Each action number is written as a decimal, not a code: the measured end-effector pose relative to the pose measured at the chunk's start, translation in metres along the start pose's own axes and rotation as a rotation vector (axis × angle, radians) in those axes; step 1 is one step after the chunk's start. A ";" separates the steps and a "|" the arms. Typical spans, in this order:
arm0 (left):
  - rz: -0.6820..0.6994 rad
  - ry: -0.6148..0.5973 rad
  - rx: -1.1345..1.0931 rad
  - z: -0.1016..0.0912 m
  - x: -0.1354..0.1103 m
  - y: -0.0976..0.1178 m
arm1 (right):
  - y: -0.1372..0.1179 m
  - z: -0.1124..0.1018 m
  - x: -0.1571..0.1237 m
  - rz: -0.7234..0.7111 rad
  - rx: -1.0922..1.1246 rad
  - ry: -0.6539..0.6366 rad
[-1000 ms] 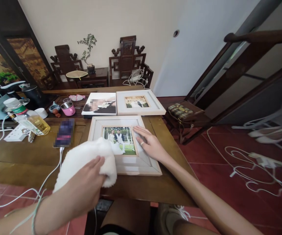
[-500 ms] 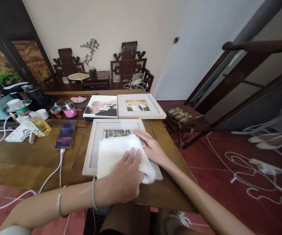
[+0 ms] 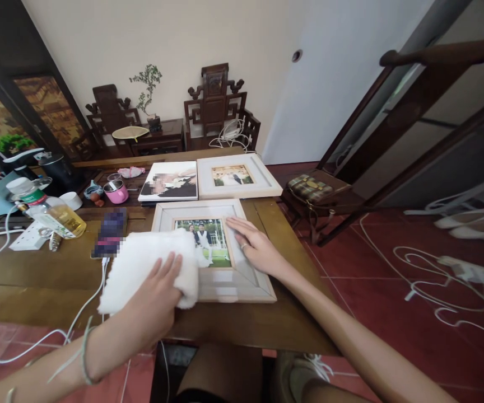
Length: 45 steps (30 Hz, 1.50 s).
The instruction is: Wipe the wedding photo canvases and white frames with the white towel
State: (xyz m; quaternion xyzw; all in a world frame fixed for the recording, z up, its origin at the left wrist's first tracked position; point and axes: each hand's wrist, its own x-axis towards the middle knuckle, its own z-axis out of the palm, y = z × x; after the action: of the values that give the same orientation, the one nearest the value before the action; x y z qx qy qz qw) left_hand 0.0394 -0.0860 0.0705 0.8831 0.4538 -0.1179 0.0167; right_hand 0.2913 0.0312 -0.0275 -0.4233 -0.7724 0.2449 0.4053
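Note:
A folded, fluffy white towel (image 3: 147, 263) covers the left side of a light wooden picture frame (image 3: 242, 282) and spreads past it onto the table. My left hand (image 3: 158, 294) grips the towel near its right side, with fingers pressed on top; the thumb is hidden. Inside the frame, a photo (image 3: 206, 238) of two people shows beside a pale mat. My right hand (image 3: 256, 246) lies with outstretched fingers on the frame's right part, just beside the photo, and holds nothing.
Behind lie a second framed photo (image 3: 263, 176) and a photo panel (image 3: 170, 182). To the left are a phone (image 3: 111, 232) on a white cable, a pink cup (image 3: 116, 192), a bottle (image 3: 63, 215) and a power strip (image 3: 29, 236). Cords (image 3: 435, 291) trail across the red floor.
My left hand has slid the towel leftward across the frame, uncovering the photo. My right hand stays on the frame's right side. The view has shifted slightly.

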 end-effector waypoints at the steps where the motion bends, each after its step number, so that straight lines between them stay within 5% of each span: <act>1: -0.022 0.008 0.000 0.000 -0.006 -0.006 | 0.000 0.000 0.000 -0.002 -0.002 -0.001; 6: -0.072 0.110 0.018 0.003 0.000 -0.034 | 0.000 0.000 0.000 0.001 -0.028 -0.008; 12: -0.079 0.344 0.085 0.006 0.060 -0.083 | -0.002 0.001 0.000 0.012 -0.028 0.008; 15: -0.056 0.337 0.109 0.007 0.082 -0.093 | -0.003 0.000 0.001 0.016 -0.028 0.001; 19: -0.044 0.224 0.128 0.003 0.081 -0.078 | -0.003 -0.001 0.001 0.021 -0.040 -0.017; 25: 0.044 0.076 0.024 -0.002 0.018 -0.022 | -0.001 0.000 0.000 0.015 -0.020 0.001; 31: 0.104 0.122 -0.057 0.010 -0.013 0.008 | 0.000 0.001 -0.001 0.009 -0.019 0.012; 35: 0.083 0.156 -0.070 0.015 0.015 -0.011 | 0.001 0.001 -0.001 -0.002 -0.013 0.017; 41: 0.016 0.304 -0.012 0.010 0.084 -0.066 | 0.001 0.001 -0.002 -0.007 -0.029 0.000; 45: -0.019 0.275 0.030 0.001 0.110 -0.078 | 0.000 0.001 -0.001 0.006 -0.046 -0.003</act>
State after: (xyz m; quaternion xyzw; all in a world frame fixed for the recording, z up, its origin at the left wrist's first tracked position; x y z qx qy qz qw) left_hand 0.0378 0.0478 0.0505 0.8867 0.4584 -0.0029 -0.0599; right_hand 0.2910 0.0300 -0.0285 -0.4346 -0.7771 0.2288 0.3936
